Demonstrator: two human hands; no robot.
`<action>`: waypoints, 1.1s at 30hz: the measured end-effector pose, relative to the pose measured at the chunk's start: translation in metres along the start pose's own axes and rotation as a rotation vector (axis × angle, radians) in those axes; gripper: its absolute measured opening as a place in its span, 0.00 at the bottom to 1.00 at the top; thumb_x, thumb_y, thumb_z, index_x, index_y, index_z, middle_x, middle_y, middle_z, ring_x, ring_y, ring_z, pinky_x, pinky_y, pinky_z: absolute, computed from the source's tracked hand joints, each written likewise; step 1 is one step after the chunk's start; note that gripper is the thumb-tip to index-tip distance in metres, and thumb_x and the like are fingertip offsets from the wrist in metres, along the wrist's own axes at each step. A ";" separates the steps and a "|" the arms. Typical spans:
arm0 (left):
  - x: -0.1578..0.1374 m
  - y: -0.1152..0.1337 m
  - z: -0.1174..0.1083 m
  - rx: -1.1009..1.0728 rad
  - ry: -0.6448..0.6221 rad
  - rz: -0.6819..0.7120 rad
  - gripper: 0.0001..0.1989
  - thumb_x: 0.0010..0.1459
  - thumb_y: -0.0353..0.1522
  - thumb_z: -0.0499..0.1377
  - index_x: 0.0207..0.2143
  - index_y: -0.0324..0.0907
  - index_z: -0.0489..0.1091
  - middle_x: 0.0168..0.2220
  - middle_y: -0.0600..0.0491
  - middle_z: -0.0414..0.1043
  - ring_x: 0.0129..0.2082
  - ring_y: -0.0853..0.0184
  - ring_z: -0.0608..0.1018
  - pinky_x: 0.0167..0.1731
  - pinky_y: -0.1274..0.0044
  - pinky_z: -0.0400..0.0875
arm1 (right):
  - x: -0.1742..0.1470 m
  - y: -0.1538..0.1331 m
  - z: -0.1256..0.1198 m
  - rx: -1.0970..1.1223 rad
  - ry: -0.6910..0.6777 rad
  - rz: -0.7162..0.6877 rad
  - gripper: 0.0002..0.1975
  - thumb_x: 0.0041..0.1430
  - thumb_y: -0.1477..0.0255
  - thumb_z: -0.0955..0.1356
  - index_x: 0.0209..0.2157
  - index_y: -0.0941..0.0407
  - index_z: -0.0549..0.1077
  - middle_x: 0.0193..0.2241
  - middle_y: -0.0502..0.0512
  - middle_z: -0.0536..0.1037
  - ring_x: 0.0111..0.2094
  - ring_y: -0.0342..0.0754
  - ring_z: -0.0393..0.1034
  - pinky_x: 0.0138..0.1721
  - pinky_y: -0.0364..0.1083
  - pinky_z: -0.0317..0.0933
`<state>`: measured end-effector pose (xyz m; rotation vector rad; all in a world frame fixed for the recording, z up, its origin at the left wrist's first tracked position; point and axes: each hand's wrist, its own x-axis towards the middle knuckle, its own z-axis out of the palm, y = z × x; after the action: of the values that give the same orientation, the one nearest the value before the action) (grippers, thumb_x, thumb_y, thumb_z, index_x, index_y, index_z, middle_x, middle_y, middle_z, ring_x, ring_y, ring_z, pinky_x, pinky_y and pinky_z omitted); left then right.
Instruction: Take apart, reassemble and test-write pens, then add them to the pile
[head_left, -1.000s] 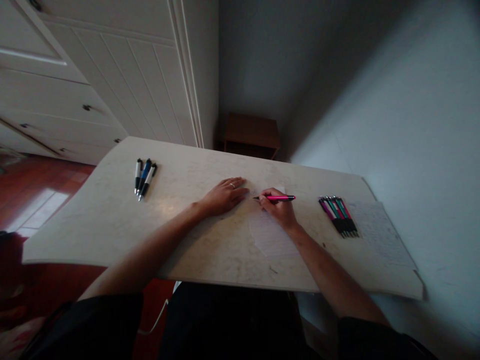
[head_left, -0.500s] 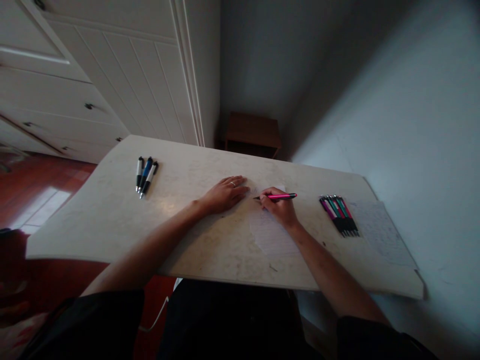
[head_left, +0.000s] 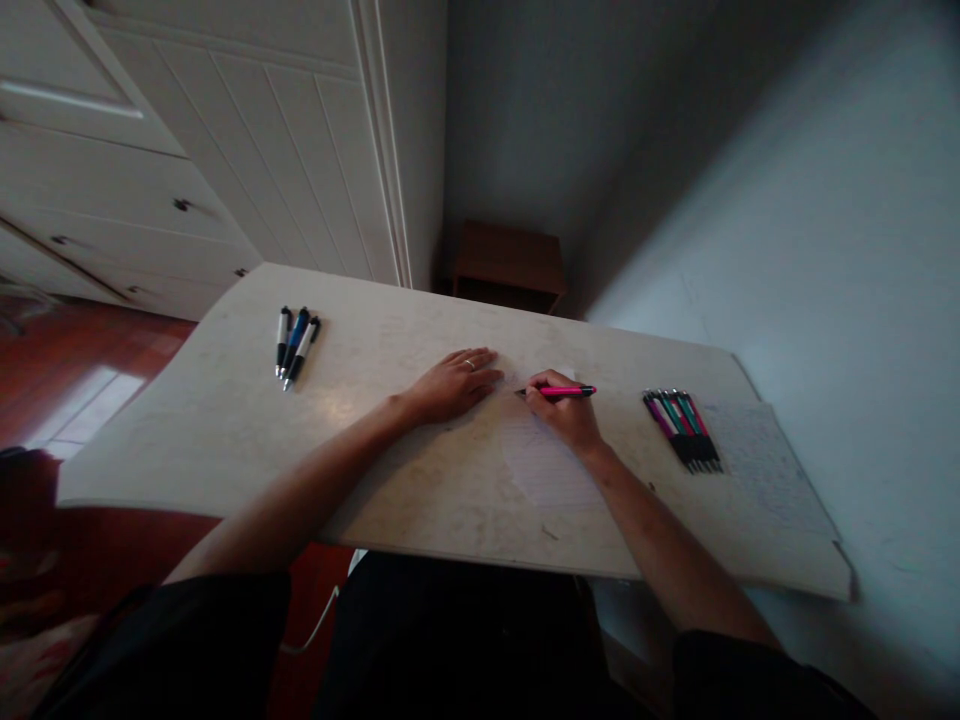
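Observation:
My right hand (head_left: 558,409) grips a pink pen (head_left: 568,391) with black ends, its tip down at the upper left part of a lined sheet of paper (head_left: 551,470). Faint writing shows near the tip. Flat beside the paper's upper left edge lies my left hand (head_left: 457,384), fingers stretched out and a ring on one of them. Part of the sheet is hidden under my right hand and forearm.
At the table's (head_left: 420,500) right, a row of several coloured pens (head_left: 682,430) lies by a written-on sheet (head_left: 776,465). Three pens (head_left: 295,348), one blue and two white, rest at the left. A wall (head_left: 847,300) borders the right end; a brown wooden box-like stand (head_left: 508,255) is behind.
The pen tip has shifted slightly right along the paper in my right hand. My left hand stays flat in place. The whole view has moved a little.

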<state>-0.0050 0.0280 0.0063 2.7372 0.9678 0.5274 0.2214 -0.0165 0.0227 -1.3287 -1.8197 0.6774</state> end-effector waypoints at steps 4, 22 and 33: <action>0.000 0.001 -0.001 -0.012 -0.012 -0.010 0.18 0.67 0.37 0.48 0.53 0.43 0.69 0.60 0.45 0.63 0.62 0.60 0.64 0.60 0.62 0.60 | -0.001 0.001 -0.001 0.048 -0.052 0.050 0.08 0.54 0.67 0.67 0.28 0.56 0.73 0.22 0.51 0.75 0.25 0.45 0.68 0.28 0.43 0.61; 0.000 0.001 -0.001 -0.026 -0.028 -0.019 0.18 0.67 0.36 0.48 0.54 0.41 0.69 0.61 0.44 0.62 0.63 0.60 0.63 0.61 0.63 0.57 | 0.000 -0.002 -0.003 0.033 0.008 0.079 0.07 0.51 0.68 0.67 0.25 0.56 0.73 0.20 0.49 0.73 0.22 0.43 0.65 0.26 0.42 0.59; 0.000 0.000 -0.001 -0.008 -0.042 -0.014 0.19 0.68 0.37 0.47 0.55 0.41 0.68 0.62 0.44 0.61 0.63 0.60 0.62 0.61 0.63 0.57 | 0.014 0.013 -0.013 0.663 0.323 0.266 0.10 0.54 0.61 0.66 0.28 0.54 0.68 0.25 0.50 0.74 0.26 0.43 0.69 0.28 0.43 0.65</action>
<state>-0.0056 0.0280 0.0071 2.7207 0.9723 0.4692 0.2374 0.0005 0.0239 -1.1403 -1.0333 1.0284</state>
